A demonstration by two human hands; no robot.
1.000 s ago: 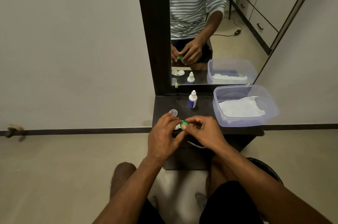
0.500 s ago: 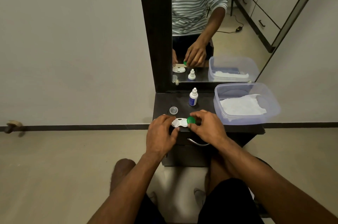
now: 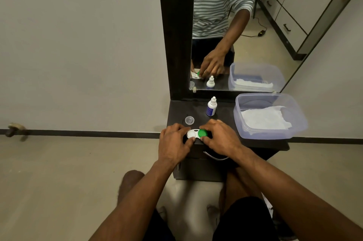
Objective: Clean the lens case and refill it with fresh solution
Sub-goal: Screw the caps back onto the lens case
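Here, a white plastic lens case (image 3: 192,134), shaped like two joined rounds, lies flat at the front edge of a dark, matte dresser top (image 3: 177,111). The left hand (image 3: 172,142) pinches its white end between thumb and fingers; the right hand (image 3: 220,136) curls around the glossy green cap (image 3: 202,133) on the other well. Just behind sits a small clear round lid (image 3: 189,120), and farther back a white dropper bottle (image 3: 211,106) with a blue label, unreadable. A translucent plastic tub (image 3: 241,107) holding crumpled white tissue (image 3: 265,119) stands right. A dark-framed mirror (image 3: 271,24) rises behind, against plain grey walls above a beige floor (image 3: 59,181).
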